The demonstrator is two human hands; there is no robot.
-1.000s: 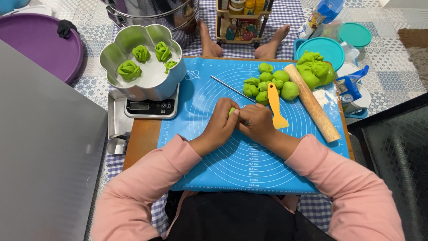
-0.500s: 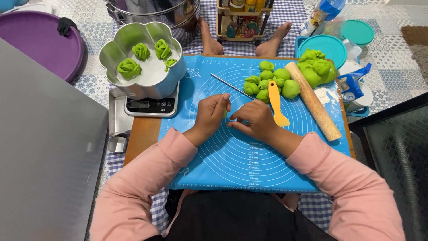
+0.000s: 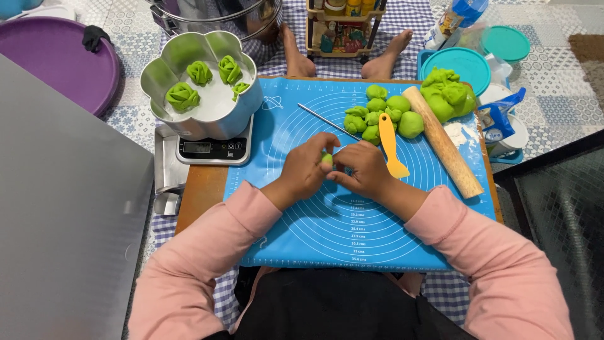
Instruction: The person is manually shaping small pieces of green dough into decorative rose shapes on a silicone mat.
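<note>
Head cam: both hands meet mid-mat. Left hand point(image 3: 306, 165) and right hand point(image 3: 360, 169) pinch a small green dough bit point(image 3: 327, 159) between fingertips, fingers closed on it, held just above the blue silicone mat point(image 3: 327, 239), prob. to shape it. Soft dough balls point(image 3: 384, 113), orange scraper point(image 3: 391, 146) and wooden rolling pin point(image 3: 443, 141) sit near the right hand, within reach. Finished dough roses in fluted metal mould point(image 3: 189, 126) on scale point(image 3: 214, 150).

You get bright, even light from above; shadows stay soft, the metal bowl point(image 3: 200, 88) at upper left glints, and everything looks sharp.
</note>
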